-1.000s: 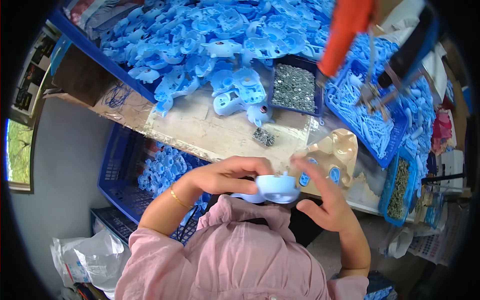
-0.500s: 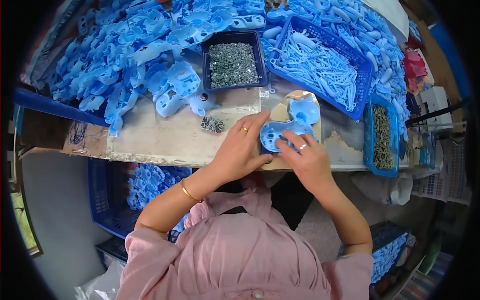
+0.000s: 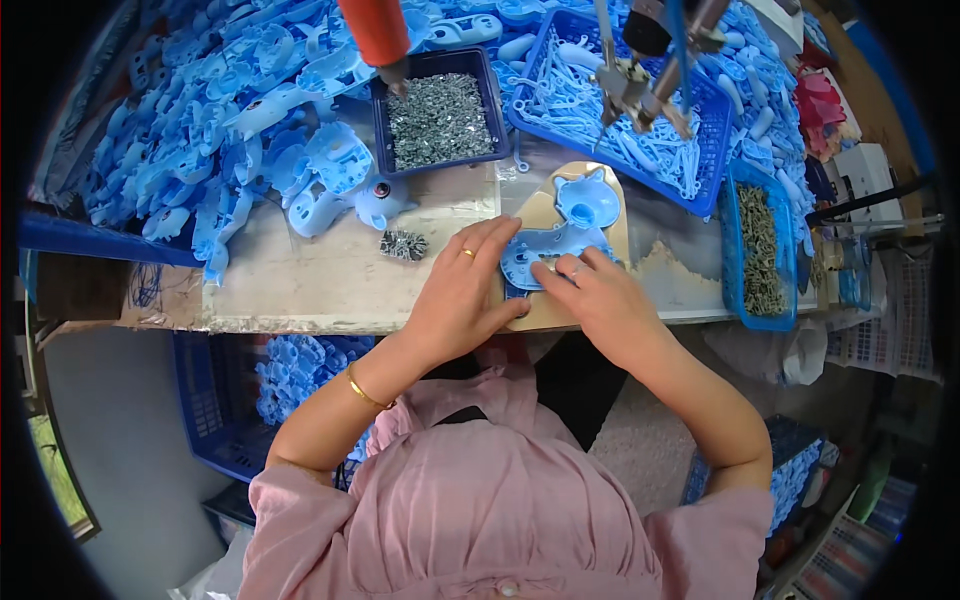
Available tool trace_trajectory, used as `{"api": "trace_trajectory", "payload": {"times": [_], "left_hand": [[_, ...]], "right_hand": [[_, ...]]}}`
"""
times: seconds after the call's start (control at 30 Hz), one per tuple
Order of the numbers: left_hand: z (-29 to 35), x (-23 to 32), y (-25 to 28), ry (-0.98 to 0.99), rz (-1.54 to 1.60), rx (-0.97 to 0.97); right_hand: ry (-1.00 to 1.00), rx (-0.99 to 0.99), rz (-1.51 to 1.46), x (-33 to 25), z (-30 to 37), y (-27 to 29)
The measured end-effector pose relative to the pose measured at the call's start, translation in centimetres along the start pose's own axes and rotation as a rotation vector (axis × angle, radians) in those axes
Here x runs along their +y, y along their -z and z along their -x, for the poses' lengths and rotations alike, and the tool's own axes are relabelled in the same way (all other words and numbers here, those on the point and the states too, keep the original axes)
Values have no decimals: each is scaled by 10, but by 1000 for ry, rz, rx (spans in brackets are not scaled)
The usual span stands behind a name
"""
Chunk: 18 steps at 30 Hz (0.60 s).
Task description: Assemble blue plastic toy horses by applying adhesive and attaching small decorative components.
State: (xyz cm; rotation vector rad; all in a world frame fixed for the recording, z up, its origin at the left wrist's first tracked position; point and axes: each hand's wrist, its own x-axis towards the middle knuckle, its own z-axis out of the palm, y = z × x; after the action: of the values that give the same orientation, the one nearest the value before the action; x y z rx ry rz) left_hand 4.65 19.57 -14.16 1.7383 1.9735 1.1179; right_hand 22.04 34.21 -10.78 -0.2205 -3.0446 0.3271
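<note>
A light-blue plastic shell half [image 3: 587,207], hollow side up, lies on a tan flat base [image 3: 612,190] near the table's front edge. Beside its left edge my left hand [image 3: 462,285] rests with fingers stretched out and the thumb apart, close to a small dark-blue piece [image 3: 517,293] at the front of the base. My right hand [image 3: 607,300] reaches over the shell's near right part. Its thumb and forefinger come together inside the hollow; what lies between them is too small to make out.
Small metal parts fill a dark-blue tray [image 3: 383,130]; a small metal heap [image 3: 403,245] lies nearer. Thin blue parts fill a blue basket [image 3: 708,150]. Screws lie in a light-blue bin [image 3: 737,290]. Blue shells [image 3: 285,60] pile behind. An orange-red tool [image 3: 375,30] and metal device [image 3: 630,85] hang above.
The view has tilted, so the hanging orange-red tool and metal device now show more fully. My right fingers have shifted slightly within the shell; my left hand stays beside it.
</note>
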Motion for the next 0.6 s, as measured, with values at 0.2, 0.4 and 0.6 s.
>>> {"api": "trace_trajectory", "payload": {"times": [0.2, 0.4, 0.6], "left_hand": [[3, 2, 1, 40, -50, -8], [2, 14, 6, 14, -75, -11], [-1, 15, 6, 6, -100, -15]], "right_hand": [[79, 67, -174, 20, -3, 12], [-428, 441, -75, 130, -11, 47], [-334, 453, 232, 202, -42, 23]]}}
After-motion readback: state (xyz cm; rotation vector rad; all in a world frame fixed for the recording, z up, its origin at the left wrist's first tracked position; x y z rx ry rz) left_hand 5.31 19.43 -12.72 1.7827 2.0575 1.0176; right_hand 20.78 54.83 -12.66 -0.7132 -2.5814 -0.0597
